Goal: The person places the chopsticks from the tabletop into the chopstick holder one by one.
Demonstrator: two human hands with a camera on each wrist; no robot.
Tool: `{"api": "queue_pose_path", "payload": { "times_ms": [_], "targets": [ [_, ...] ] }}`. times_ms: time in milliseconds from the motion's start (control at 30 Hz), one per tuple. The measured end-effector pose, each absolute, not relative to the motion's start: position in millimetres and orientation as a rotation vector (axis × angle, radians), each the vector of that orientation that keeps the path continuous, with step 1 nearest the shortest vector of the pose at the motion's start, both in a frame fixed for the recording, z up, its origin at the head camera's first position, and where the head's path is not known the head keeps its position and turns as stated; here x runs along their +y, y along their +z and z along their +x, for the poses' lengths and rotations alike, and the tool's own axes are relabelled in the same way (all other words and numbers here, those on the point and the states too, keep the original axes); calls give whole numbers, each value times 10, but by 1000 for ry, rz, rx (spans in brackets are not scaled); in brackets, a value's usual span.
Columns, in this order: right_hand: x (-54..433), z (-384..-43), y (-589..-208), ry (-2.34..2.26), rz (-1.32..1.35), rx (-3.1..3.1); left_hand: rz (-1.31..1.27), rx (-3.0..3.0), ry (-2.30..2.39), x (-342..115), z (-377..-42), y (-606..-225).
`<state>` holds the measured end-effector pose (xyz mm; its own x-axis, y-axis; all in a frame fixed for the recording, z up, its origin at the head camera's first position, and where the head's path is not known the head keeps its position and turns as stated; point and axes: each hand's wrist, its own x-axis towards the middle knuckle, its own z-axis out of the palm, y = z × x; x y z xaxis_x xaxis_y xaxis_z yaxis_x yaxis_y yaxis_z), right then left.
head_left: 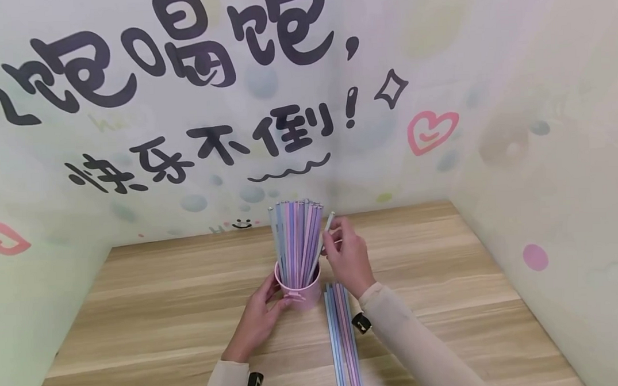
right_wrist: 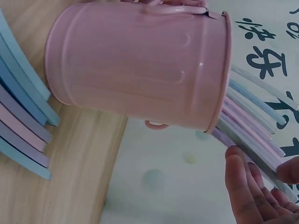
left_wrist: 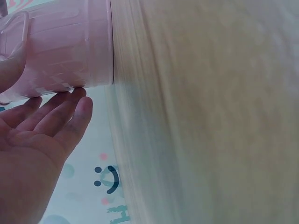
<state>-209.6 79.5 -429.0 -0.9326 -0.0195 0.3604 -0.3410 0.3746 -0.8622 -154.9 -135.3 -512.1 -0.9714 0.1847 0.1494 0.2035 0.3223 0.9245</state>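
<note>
A small pink bucket [head_left: 307, 299] stands on the table, full of long, thin pastel sticks [head_left: 292, 240] in blue, pink, purple and grey. My left hand [head_left: 257, 316] steadies the bucket at its left side. In the left wrist view, the fingertips [left_wrist: 83, 106] meet the wall and the thumb lies by the handle. At the bucket's right, my right hand [head_left: 350, 257] pinches a pale grey stick [right_wrist: 254, 154] near its upper end. That stick leans outward, its lower part inside the rim. More pastel sticks [head_left: 341, 330] lie side by side on the table, below my right hand.
The wood-grain table [head_left: 189, 296] meets a white wall [head_left: 370, 173] with black lettering just behind the bucket. Another wall [head_left: 562, 176] rises along the right edge. A black band piece [head_left: 362, 323] sits on the right wrist, beside the lying sticks.
</note>
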Motion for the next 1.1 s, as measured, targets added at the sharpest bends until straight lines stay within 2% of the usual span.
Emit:
{"api": "queue_pose_path", "payload": {
  "times_ms": [267,633,833,1100],
  "targets": [
    [980,-2032,-4468,1742,192,-2337,-365,-2561,-1768,-1354,-1558,-5116],
    [1195,-1966,-4816,1399,84,-2759,-395,-2546,-1734,-1350,-1548,-5134],
    [1273,-1897,-4999,1335,98,-3031,-393,-2548,-1750,-1350,-1552,-5137],
    [1276,-1884,-5136,1153,171,-3058,-409,-2538,-1751,-1347,-1549,-5136]
  ]
}}
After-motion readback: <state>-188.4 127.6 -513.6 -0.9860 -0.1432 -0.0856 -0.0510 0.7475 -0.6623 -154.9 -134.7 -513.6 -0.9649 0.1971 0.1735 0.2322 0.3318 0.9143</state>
